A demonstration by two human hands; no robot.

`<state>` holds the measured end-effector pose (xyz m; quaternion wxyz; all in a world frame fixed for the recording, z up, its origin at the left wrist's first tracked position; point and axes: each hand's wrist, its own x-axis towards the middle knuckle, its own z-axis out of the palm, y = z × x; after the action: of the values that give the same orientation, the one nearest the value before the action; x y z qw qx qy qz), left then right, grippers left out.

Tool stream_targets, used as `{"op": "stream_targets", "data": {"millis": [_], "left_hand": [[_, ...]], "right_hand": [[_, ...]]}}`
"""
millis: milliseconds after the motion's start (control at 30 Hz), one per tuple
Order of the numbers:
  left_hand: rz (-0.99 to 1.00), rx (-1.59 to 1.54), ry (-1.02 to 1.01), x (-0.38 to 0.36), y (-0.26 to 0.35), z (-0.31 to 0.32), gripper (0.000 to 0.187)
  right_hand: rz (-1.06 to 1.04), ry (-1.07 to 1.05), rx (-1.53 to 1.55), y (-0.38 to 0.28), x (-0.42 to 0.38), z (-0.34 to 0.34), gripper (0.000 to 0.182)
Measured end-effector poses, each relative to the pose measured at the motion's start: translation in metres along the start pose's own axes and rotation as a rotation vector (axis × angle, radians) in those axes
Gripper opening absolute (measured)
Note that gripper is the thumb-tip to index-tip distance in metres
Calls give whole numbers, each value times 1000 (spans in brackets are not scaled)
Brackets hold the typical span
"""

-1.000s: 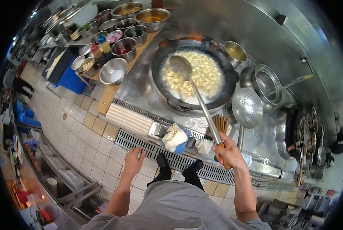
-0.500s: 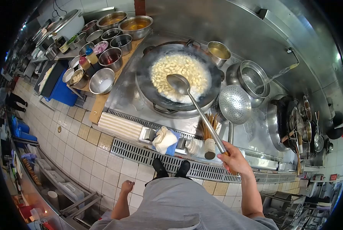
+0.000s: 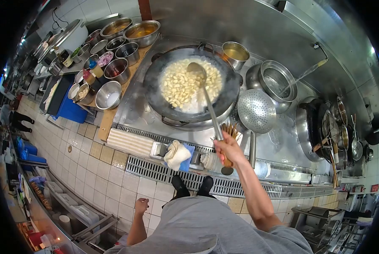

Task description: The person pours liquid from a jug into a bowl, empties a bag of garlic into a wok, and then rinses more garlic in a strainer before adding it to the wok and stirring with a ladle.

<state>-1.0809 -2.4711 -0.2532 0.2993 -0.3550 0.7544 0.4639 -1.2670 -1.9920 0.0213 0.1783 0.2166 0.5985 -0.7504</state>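
Note:
My right hand (image 3: 230,150) is wrapped round the handle of a long metal ladle (image 3: 210,108). The ladle's bowl is over the far part of a large black wok (image 3: 153,93), touching the pale chunks (image 3: 179,84) that bubble in foamy liquid there; how deep it dips is hard to tell. Steam hangs over the wok. Beneath the right hand, a bamboo brush (image 3: 228,129) is partly hidden. Low beside my body, my left hand (image 3: 141,205) hangs with its fingers loosely curled and nothing visible in them.
A perforated strainer (image 3: 257,111) lies right of the wok, near a metal pot (image 3: 278,80) under a running tap. Oil fills a small pot (image 3: 236,53) behind. Several ingredient bowls (image 3: 109,95) stand left. Folded cloths (image 3: 177,155) lie on the front edge. Another person (image 3: 16,118) stands far left.
My right hand has moved forward and left, pushing the ladle's bowl farther across the wok into the chunks. The left hand stays low, its fingers slightly looser. The view has shifted slightly.

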Motion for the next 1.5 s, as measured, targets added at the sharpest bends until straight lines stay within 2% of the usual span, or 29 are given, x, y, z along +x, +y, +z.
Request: {"op": "stream_targets", "data": {"millis": [33,67,133,200,267,300,333,400,467,533,567,700,833,900,1033,1100,1133,1200,1300,1333,1400,1467,1500], "left_hand": [[-10,1,-13,-1,3,0,31],[-7,9,-10,-3,6,1,31],[-21,37,-19,-2,6,6,30],[-21,60,-33,1,7,6,28],[-19,32,-53,0,7,7,27],[-20,37,-54,0,6,7,27],[-35,50,-66,1,7,7,27],[-45,70,-82,5,9,6,26],[-50,118,-72,7,10,5,24],[-35,106,-75,9,12,4,24],[-21,89,-73,9,12,4,23],[-10,33,-47,10,13,8,28],[-6,42,-61,9,12,16,29],[-14,49,-54,9,10,18,29],[-8,37,-93,6,8,20,25],[-4,33,-96,-1,6,18,25],[-15,4,-56,-5,4,18,26],[-33,-28,-10,-11,-1,16,28],[-28,-92,47,-21,-23,13,28],[-88,-71,10,-23,-32,11,27],[-154,-58,-22,-30,-50,10,26],[-203,-36,-10,-38,-66,14,28],[-229,-50,0,-45,-70,16,27]], "right_hand": [[7,-84,217,-1,-10,6,41],[4,-83,225,2,-17,4,41],[174,-216,625,6,-31,-5,43],[152,-258,595,5,-53,-7,48],[41,-130,-41,-4,-79,-5,57],[7,-85,-221,-9,-90,-5,63],[7,-79,-217,-13,-99,-10,63],[-97,-23,-463,-20,-116,-23,64],[-72,-1,-503,-32,-136,-30,64],[-207,13,-818,-36,-155,-43,65],[-133,11,-879,-44,-165,-47,66],[-82,20,-1054,-64,-198,-59,66],[-36,44,-1167,-71,-189,-64,66],[-159,113,-1230,-59,-163,-69,65],[-336,191,-1220,-19,-80,-86,62],[-459,169,-964,-17,-45,-77,61],[-462,161,-963,-21,-39,-72,61],[-194,204,-560,-30,-30,-60,61],[-297,221,-506,-28,2,-60,64],[-355,258,-496,-29,11,-57,64],[-332,241,-480,-23,24,-52,69],[-307,162,-286,-6,41,-48,66],[-218,109,-213,-17,22,-28,59]]}}
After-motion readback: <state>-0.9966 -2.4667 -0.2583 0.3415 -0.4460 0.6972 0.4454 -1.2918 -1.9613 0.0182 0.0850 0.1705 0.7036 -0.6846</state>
